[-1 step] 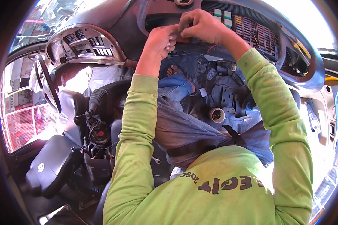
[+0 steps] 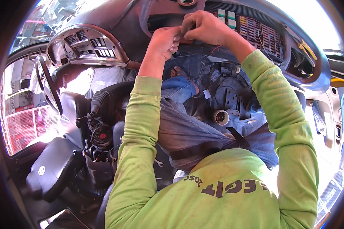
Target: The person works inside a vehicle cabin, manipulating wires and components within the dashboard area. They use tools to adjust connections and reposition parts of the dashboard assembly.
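Note:
My left hand (image 2: 165,42) and my right hand (image 2: 208,28) meet at an opening (image 2: 158,20) in the dashboard, fingers curled and pinched close together; what is between their fingertips is too hidden to make out. Just right of my right hand are teal relays (image 2: 231,20) and a long fuse panel (image 2: 258,32) with rows of coloured fuses. A thin red wire (image 2: 217,49) runs below my right hand. A roll of tape (image 2: 187,3) lies on the dash top above my hands. Yellow-handled pliers (image 2: 307,51) rest at the dash's right end.
A cup of small parts (image 2: 220,116) sits in the cluttered footwell near my legs and bare foot. Left are a small fan (image 2: 101,135), the gear lever housing, the steering wheel (image 2: 52,95) and a black seat (image 2: 51,170). A wrench (image 2: 159,163) lies beside me.

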`<state>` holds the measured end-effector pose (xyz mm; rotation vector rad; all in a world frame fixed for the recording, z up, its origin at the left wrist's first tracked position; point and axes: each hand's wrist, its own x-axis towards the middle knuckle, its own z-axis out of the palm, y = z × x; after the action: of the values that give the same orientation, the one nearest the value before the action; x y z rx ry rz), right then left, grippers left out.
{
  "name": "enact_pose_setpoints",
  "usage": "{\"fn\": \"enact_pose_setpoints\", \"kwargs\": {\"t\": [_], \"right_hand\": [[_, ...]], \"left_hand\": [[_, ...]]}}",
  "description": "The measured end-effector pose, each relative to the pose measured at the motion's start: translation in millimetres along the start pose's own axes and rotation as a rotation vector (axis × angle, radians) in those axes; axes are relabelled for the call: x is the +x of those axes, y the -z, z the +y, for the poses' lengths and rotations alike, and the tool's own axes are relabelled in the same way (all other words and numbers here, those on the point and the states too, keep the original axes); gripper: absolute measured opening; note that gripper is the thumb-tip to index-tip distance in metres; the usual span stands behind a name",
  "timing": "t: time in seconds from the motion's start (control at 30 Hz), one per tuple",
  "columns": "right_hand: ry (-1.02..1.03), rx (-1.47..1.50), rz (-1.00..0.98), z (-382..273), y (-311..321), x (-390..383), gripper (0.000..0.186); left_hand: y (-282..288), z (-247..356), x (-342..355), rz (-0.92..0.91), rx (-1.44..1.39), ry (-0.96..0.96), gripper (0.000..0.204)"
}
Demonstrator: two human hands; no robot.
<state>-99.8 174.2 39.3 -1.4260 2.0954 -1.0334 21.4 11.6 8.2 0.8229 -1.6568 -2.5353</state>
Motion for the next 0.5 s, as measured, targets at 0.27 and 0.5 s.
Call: {"fn": "enact_pose_setpoints", "kwargs": {"t": [0.27, 0.5], "right_hand": [[-0.052, 0.044, -0.054, 2.1, 12.3, 8.8, 0.036], [-0.085, -0.337, -0.075, -11.5, 8.9, 32.1, 0.047]], "left_hand": [[-6.0, -10.1, 1.0, 0.283, 0.681, -0.350, 0.018], [-9.5, -13.0, -4.6, 0.436, 1.349, -0.854, 0.020]]}}
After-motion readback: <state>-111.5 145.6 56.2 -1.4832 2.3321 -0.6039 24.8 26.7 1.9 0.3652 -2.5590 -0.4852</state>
